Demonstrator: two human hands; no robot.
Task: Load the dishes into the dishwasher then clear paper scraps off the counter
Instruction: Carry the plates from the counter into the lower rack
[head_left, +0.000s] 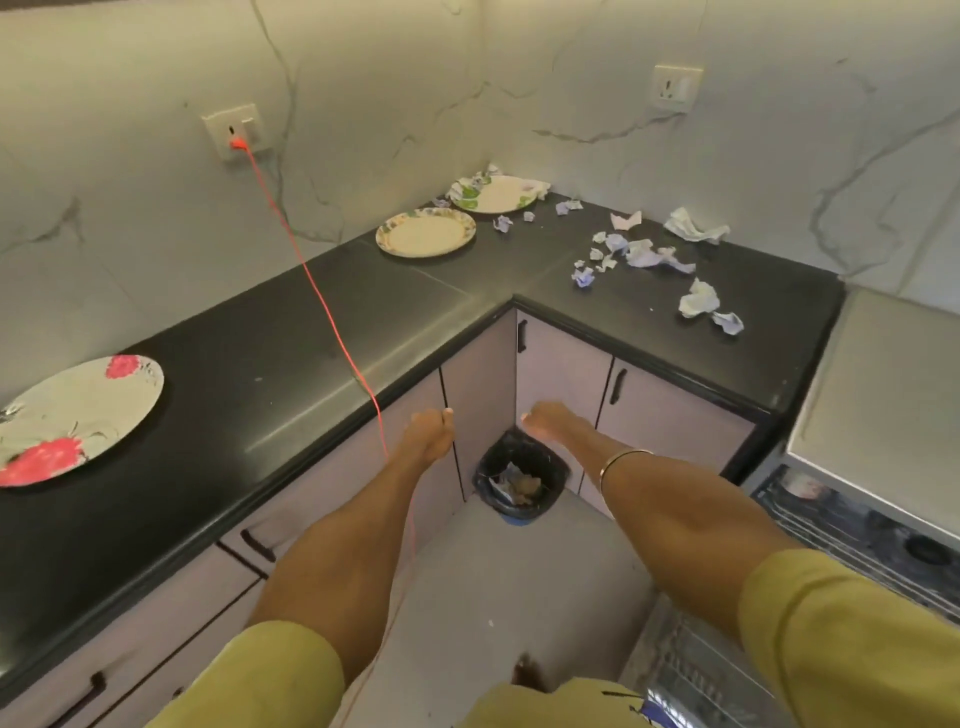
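Glossy black stone counter (291, 374), crumpled paper scraps (649, 254), veined marble-look wall (363, 104), brushed-metal dishwasher top (883, 384).

A home kitchen: a black L-shaped counter (311, 332) over pale cupboard doors (563, 364), marble-look walls with sockets (236, 130), plates (426, 232) beyond the fingertips, a lined bin (519, 478) on the floor just below them, an open dishwasher (857, 519) to their right.
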